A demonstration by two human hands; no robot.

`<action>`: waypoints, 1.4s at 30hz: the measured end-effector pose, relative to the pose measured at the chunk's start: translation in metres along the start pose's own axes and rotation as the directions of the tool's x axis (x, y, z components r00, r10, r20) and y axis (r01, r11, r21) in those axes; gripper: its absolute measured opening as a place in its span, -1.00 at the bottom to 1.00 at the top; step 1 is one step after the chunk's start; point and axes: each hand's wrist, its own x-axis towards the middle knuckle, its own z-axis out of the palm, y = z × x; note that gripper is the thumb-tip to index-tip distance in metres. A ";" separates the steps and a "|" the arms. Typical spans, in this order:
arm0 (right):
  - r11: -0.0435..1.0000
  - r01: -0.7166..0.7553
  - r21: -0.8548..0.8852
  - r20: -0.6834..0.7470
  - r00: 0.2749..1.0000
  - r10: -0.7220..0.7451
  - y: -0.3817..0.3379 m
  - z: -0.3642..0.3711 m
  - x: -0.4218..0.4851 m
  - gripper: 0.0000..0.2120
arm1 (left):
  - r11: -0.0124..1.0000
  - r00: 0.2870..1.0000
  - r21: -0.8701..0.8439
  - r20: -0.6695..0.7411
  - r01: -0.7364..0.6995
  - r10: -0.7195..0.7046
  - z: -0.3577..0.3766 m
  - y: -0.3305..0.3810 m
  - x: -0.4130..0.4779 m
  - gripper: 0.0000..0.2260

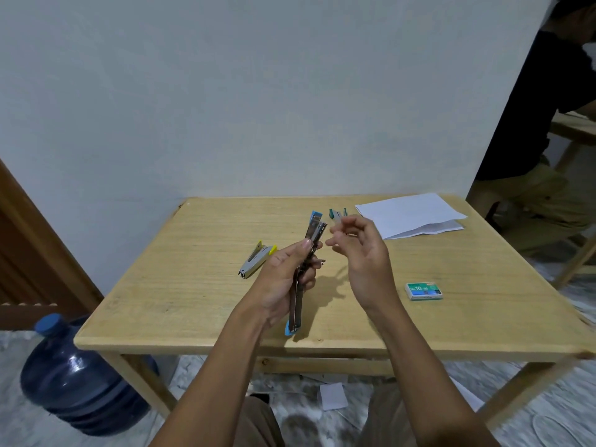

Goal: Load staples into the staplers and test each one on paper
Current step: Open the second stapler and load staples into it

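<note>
**Wood, metal, plastic, paper**

The table (193, 285) is pale matt wood with visible grain; the opened stapler (301, 279) shows glossy metal with blue plastic ends; the yellow-tipped stapler (256, 258) at left is dull grey metal; the far-right sheets (409, 217) are smooth white paper; the water jug (74, 379) is glossy blue plastic.

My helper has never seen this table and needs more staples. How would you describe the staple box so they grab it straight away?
Start at the wooden table and go to its right half, nearer the front edge than the sheets of paper. The staple box lies there flat and alone, right of the right hand. It is the only small green-and-white carton, printed "No.10"; the staplers are metal.
</note>
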 end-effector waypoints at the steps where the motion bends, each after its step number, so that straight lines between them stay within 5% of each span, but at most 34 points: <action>1: 0.999 -0.020 0.048 -0.025 0.999 0.022 0.000 0.000 0.001 -0.86 | 1.000 1.000 -0.019 0.002 0.010 -0.010 0.001 -0.001 0.000 -0.76; 11: 0.893 -0.345 0.290 -0.036 0.928 0.370 0.007 0.012 -0.002 -0.84 | 0.936 0.972 -0.282 -0.041 0.213 -0.233 0.003 -0.005 0.001 -0.80; 16: 0.903 -0.375 0.209 -0.053 0.918 0.393 0.018 0.016 -0.010 -0.84 | 0.905 0.943 -0.304 -0.053 0.298 -0.329 -0.003 -0.004 0.004 -0.82; 18: 0.869 -0.411 0.275 -0.064 0.894 0.443 0.022 0.017 -0.010 -0.82 | 0.924 0.931 -0.197 -0.094 0.329 -0.352 -0.004 -0.003 0.004 -0.78; 20: 0.737 -0.484 0.471 -0.029 0.827 0.562 0.027 0.019 -0.010 -0.80 | 0.934 0.933 0.150 -0.212 0.326 -0.291 -0.005 -0.002 0.005 -0.73; 22: 0.490 -0.534 0.689 0.083 0.730 0.679 0.028 0.023 -0.014 -0.74 | 0.732 0.961 0.632 -0.250 0.253 -0.117 -0.004 0.003 0.008 -0.65; 24: 0.271 -0.528 0.805 0.178 0.650 0.739 0.031 0.027 -0.017 -0.68 | 0.444 0.987 0.883 -0.154 0.155 -0.039 0.001 0.011 0.011 -0.65; 27: 0.101 -0.455 0.884 0.218 0.595 0.773 0.033 0.034 -0.017 -0.63 | 0.233 0.992 0.965 -0.117 0.122 -0.035 0.011 0.022 0.013 -0.70; 30: 0.078 -0.412 0.908 0.200 0.589 0.783 0.033 0.037 -0.015 -0.65 | 0.109 0.993 0.987 -0.117 0.117 -0.004 0.014 0.023 0.015 -0.69; 37: 0.135 -0.402 0.906 0.173 0.641 0.747 0.034 0.034 -0.007 -0.63 | 0.141 0.997 0.989 -0.034 0.044 -0.072 0.006 0.025 0.014 -0.74; 42: 0.162 -0.392 0.906 0.146 0.646 0.749 0.038 0.033 -0.010 -0.64 | 0.323 0.998 0.945 -0.067 0.060 0.009 -0.003 0.037 0.017 -0.65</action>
